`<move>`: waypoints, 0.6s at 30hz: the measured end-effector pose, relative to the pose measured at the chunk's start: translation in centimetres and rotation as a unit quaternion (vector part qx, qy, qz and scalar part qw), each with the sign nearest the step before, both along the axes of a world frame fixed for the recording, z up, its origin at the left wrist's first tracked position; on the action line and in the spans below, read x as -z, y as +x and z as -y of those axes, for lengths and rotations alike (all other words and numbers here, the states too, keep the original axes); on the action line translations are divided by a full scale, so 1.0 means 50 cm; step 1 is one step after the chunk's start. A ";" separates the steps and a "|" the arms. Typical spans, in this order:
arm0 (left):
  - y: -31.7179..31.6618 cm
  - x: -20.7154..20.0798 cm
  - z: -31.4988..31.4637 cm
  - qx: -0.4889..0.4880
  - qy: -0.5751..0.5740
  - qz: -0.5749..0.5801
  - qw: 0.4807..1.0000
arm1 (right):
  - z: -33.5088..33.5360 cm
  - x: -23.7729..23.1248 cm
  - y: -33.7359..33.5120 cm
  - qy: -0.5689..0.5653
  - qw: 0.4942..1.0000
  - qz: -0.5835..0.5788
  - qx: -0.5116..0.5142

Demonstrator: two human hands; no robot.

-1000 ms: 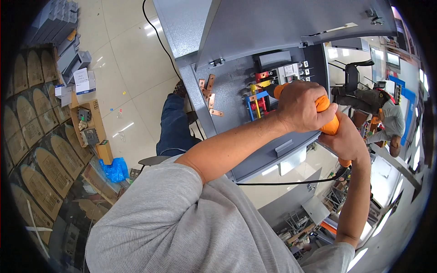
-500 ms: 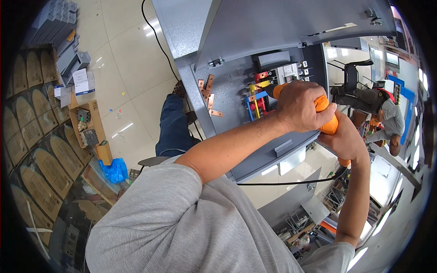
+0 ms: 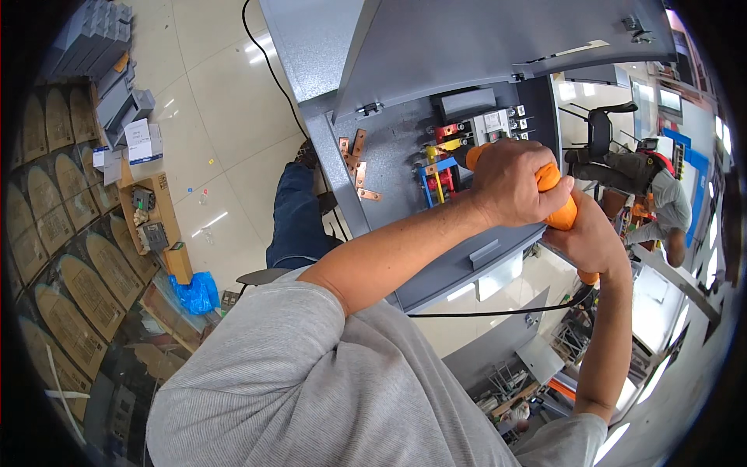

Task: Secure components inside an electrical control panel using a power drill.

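Observation:
Both my hands are closed around an orange corded power drill [image 3: 562, 212], its dark nose tilted left into a grey metal electrical cabinet [image 3: 467, 272]. My left hand [image 3: 513, 180] wraps the drill's front body. Lower and to the right, my right hand [image 3: 589, 240] grips the handle, and most of the tool is hidden by my fingers. The nose is beside a blue busbar [image 3: 437, 166] near yellow and red ones; whether it touches anything, I cannot tell. Behind them sits a white-and-grey breaker [image 3: 492, 122]. Several copper bars [image 3: 359, 167] lie on the cabinet's left inner panel.
The cabinet's grey door [image 3: 498, 47] stands swung out at the top. A black cable [image 3: 498, 314] runs below the cabinet. Another person [image 3: 669, 204] is at the right near a black chair [image 3: 603, 132]. Cartons [image 3: 74, 319] and a blue plastic bag [image 3: 196, 293] are at the left.
My hands and the drill stay in almost the same place. At the right, the other person has shifted slightly.

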State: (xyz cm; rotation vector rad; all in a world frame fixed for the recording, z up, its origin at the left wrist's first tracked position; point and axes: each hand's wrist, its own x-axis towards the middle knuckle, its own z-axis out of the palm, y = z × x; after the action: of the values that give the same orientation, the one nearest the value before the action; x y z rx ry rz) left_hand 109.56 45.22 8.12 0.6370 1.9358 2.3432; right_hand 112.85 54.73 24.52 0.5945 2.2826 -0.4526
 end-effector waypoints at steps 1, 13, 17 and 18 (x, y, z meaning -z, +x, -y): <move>0.000 0.000 0.000 -0.003 0.003 -0.003 1.000 | 0.005 -0.002 -0.001 0.020 1.000 0.002 -0.003; -0.001 -0.001 0.000 -0.011 -0.003 -0.006 1.000 | 0.004 -0.003 -0.003 0.008 1.000 0.005 0.002; -0.001 0.001 0.001 -0.006 0.002 -0.002 1.000 | 0.007 -0.003 -0.005 0.012 1.000 0.005 0.006; -0.001 0.002 0.001 -0.010 0.003 -0.006 1.000 | 0.007 -0.002 -0.004 0.012 1.000 0.005 0.006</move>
State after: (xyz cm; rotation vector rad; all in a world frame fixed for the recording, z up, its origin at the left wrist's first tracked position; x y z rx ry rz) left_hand 109.51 45.19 8.02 0.6361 1.9497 2.3622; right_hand 112.64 54.39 24.64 0.6208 2.2781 -0.4278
